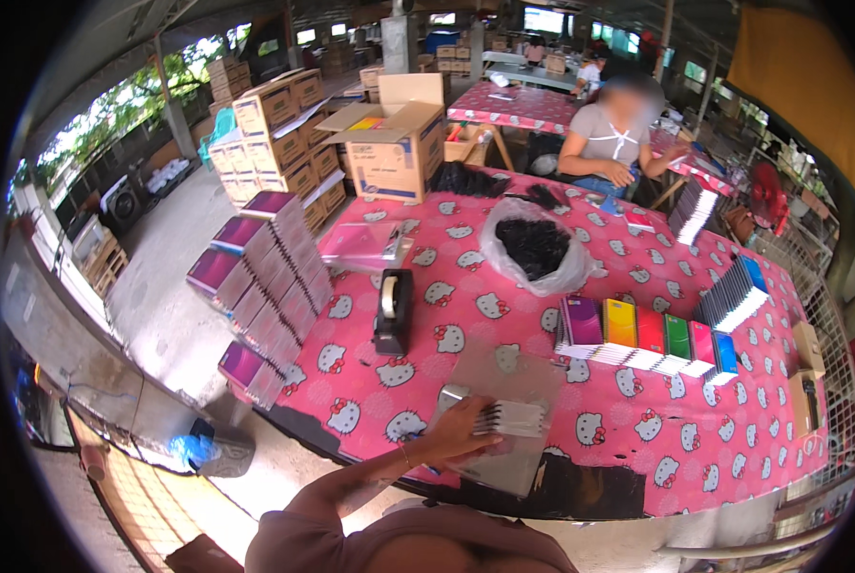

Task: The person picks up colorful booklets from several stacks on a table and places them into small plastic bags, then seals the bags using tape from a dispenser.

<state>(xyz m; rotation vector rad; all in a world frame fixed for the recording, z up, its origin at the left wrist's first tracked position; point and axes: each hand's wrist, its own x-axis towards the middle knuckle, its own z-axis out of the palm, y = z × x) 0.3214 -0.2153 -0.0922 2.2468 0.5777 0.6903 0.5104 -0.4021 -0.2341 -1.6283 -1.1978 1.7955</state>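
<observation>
My left hand (461, 432) reaches in from the lower left, its fingers closed over the coil edge of a small stack of spiral notebooks (520, 418). The stack lies on a flat brownish sheet or board (489, 368) near the table's front edge. Beside the hand is a small silvery piece (453, 392), too unclear to name. My right hand does not show. Beyond the sheet stands a black tape dispenser (393, 315) with a pale roll. To the right, a row of small spiral notebooks (622, 323) has covers in several colours.
Tall piles of purple-covered notebooks (255, 263) stand at the table's left edge. Behind them are stacked cartons (279, 129) and an open carton (389, 158). A plastic bag of black coils (537, 244) sits mid-table. A person (613, 134) sits across the table at the far right.
</observation>
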